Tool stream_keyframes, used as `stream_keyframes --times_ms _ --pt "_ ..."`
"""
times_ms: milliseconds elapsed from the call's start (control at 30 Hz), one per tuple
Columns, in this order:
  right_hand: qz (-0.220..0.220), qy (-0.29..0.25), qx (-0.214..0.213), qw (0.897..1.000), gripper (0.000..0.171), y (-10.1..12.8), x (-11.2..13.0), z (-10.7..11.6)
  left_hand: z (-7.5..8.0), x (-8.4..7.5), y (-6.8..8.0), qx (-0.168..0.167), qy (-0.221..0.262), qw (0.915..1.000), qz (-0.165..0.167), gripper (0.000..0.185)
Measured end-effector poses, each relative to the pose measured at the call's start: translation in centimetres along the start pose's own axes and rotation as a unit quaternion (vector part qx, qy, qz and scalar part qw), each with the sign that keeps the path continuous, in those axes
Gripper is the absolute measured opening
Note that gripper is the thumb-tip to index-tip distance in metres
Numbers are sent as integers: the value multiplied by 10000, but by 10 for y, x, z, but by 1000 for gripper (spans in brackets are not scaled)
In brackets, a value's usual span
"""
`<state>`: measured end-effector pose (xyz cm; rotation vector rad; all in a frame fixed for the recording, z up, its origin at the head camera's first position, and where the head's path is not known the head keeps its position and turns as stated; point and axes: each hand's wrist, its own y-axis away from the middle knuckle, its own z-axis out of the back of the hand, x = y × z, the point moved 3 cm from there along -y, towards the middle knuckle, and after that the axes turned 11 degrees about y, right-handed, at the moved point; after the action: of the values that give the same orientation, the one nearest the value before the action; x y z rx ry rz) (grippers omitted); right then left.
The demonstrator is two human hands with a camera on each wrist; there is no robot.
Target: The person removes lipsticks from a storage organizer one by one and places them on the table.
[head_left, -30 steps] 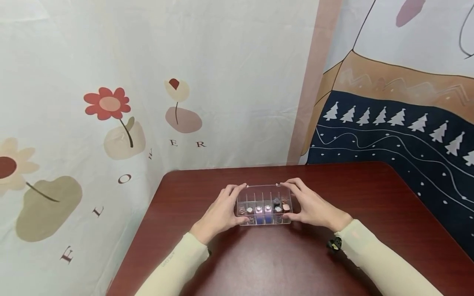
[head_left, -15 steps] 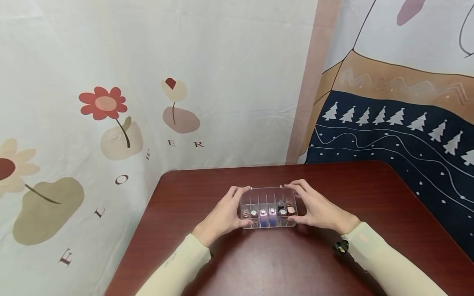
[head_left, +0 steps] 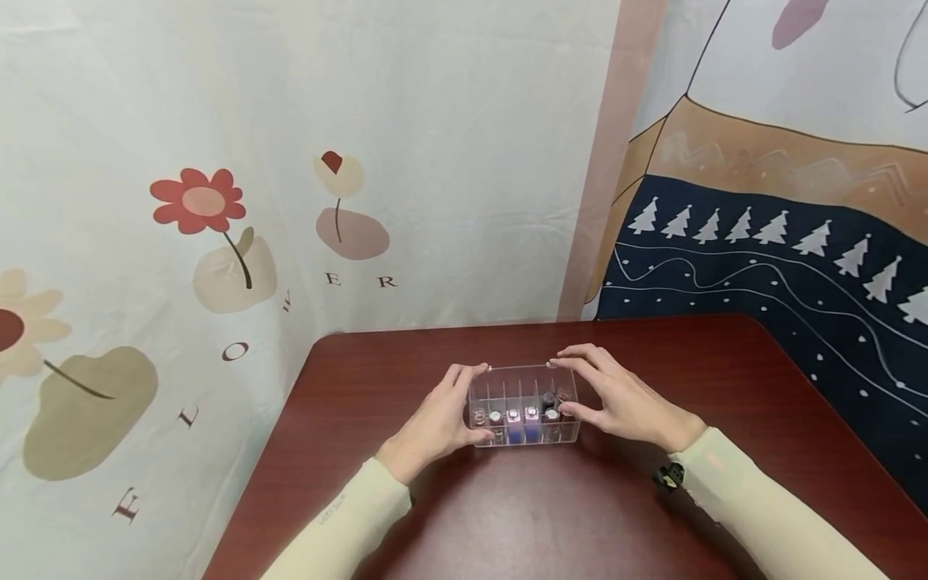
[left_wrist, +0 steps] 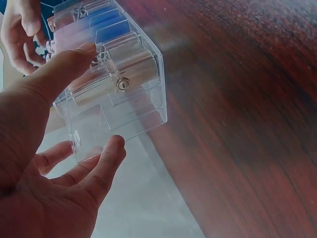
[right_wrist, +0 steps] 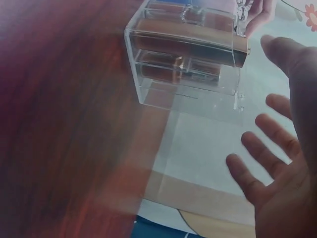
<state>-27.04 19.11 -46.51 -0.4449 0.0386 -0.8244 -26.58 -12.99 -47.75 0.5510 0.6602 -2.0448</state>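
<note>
A clear plastic organizer (head_left: 522, 436) with narrow compartments stands on the table in front of me, small tubes like lipsticks in its front row. Two of these tubes (head_left: 524, 431) are pink above and blue below. My left hand (head_left: 431, 415) grips the organizer's left end, thumb over the front and fingertips along the side and back corner. Near the right end, my right hand (head_left: 627, 399) hovers with fingers spread; in the right wrist view its thumb and fingers stand apart from the plastic. A brown-gold tube (right_wrist: 188, 39) sits in the end compartment, close to that thumb.
The dark red-brown wooden table (head_left: 536, 515) has rounded far corners. Behind it hangs a pale cloth (head_left: 464, 161) printed with flowers, and to the right a dark blue cloth (head_left: 725, 322) with white trees. A black wrist strap (head_left: 669, 477) shows at the right sleeve.
The organizer first shifted slightly to the right with both hands on it. Since then my right hand has loosened from its end, the thumb rising off the lower front; the left hand stays.
</note>
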Motion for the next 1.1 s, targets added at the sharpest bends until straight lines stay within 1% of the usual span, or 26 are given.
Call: stream_keyframes --times_ms 100,200,433,700,833,967,1100 --pt "272 182 -123 9994 66 -6 2 3 0 1 0 12 58 10000 36 113" --pt "457 336 -124 9983 59 -13 4 4 0 1 0 23 98 9999 58 113" --pt "823 587 141 9948 46 -28 8 6 1 -1 -1 -19 86 10000 46 112" --pt "1356 718 463 9871 35 -36 10 3 3 -4 0 0 53 9999 101 112" --pt "1453 663 577 9855 32 -38 10 2 3 -5 -1 -17 60 9999 79 113" --pt "1442 535 673 9858 28 -39 10 2 2 -4 -1 -19 93 9999 41 113" --pt "1414 410 683 9867 27 -40 9 -1 2 -4 0 -17 117 9999 39 113"
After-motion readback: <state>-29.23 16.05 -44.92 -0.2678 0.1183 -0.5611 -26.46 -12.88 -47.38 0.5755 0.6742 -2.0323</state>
